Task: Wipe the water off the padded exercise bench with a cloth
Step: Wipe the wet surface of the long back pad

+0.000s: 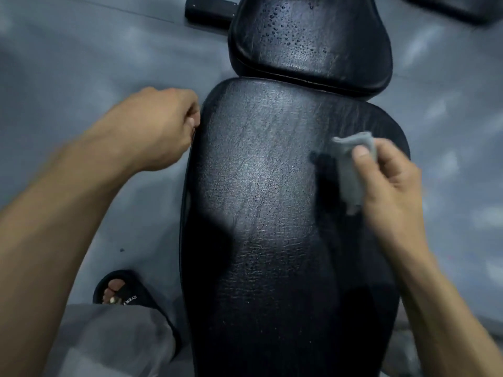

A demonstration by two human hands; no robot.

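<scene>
The black padded bench (266, 186) runs down the middle of the view in two parts. Its long near pad has a dull wet sheen and fine droplets. The far pad (307, 42) carries many clear water beads. My right hand (386, 186) grips a small grey cloth (351, 164) over the right side of the near pad, thumb on top of the cloth. My left hand (163, 126) is at the pad's left edge, fingers curled at the rim; whether they grip the rim is hidden.
Grey floor (81, 63) surrounds the bench. A black metal base (209, 9) lies at the top left of the far pad. My left foot in a black slipper (122, 292) stands by the bench's left side, above grey shorts (109, 344).
</scene>
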